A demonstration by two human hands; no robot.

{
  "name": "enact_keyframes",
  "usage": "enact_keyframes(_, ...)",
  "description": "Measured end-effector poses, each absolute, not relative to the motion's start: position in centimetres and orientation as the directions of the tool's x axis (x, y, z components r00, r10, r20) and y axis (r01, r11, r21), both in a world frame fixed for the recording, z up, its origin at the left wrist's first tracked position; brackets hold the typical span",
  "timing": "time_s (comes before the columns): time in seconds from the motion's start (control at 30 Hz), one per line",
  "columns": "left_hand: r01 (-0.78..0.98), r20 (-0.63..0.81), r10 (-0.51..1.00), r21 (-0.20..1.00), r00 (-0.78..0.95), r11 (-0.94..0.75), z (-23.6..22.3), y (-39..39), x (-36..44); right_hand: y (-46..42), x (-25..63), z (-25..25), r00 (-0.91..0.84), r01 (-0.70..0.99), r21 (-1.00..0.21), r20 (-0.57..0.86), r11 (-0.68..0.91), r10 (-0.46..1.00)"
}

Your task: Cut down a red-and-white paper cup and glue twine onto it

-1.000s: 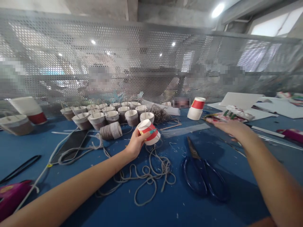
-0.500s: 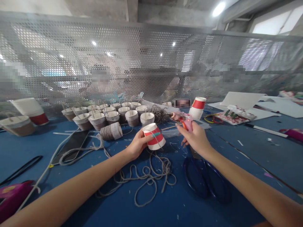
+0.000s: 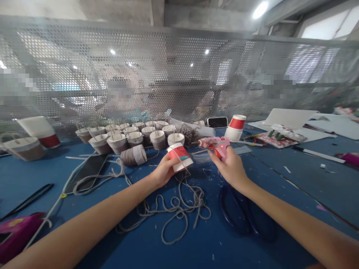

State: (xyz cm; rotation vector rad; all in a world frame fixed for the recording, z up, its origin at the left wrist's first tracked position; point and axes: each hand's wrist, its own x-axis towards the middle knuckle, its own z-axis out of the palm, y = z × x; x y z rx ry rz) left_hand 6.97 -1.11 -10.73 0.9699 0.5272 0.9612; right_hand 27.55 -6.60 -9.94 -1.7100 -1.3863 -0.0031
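Observation:
My left hand (image 3: pixel 165 169) is closed around a red and white paper cup (image 3: pixel 176 152), which is tilted above the table. A strand of grey cord (image 3: pixel 179 213) runs from the cup down to a loose tangle on the blue tabletop. In my right hand (image 3: pixel 234 168) is a pink hot glue gun (image 3: pixel 217 145) with an orange trigger, its nozzle pointing left, a little apart from the cup. Beyond the cup stand several cord-wrapped cups (image 3: pixel 157 140) with string handles. One wrapped cup (image 3: pixel 134 155) lies on its side. Below my right hand rest large scissors with dark blue handles (image 3: pixel 238 213).
A stack of paper cups (image 3: pixel 235 129) stands at the back right, another stack (image 3: pixel 39 130) at the left. A dark phone (image 3: pixel 88 173) lies under cord at left; another phone (image 3: pixel 217 122) is at the back. A perforated metal screen (image 3: pixel 174 74) closes off the far side.
The cup in my left hand has tipped and risen slightly. The glue gun has shifted slightly in my right hand's grip and now shows more clearly, its nozzle still towards the left.

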Motion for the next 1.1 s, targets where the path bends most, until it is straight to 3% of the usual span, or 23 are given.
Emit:
enact_keyframes(0.63,-0.277,0.206,0.818,0.959,0.537,-0.059,-11.8,-1.1,6.9,-6.6,27.4,-10.1,0.384,0.686,-0.718,0.495,0.119,0.779)
enact_keyframes(0.83,-0.263,0.206,0.81,0.962,0.549,-0.066,-11.4,-1.4,6.9,-6.7,27.4,-10.2,0.394,0.696,-0.713,0.478,0.085,0.785)
enact_keyframes(1.1,-0.281,0.227,0.808,0.956,0.544,-0.08,-11.4,-1.5,7.1,-7.2,26.6,-9.9,0.348,0.764,-0.634,0.563,0.122,0.749)
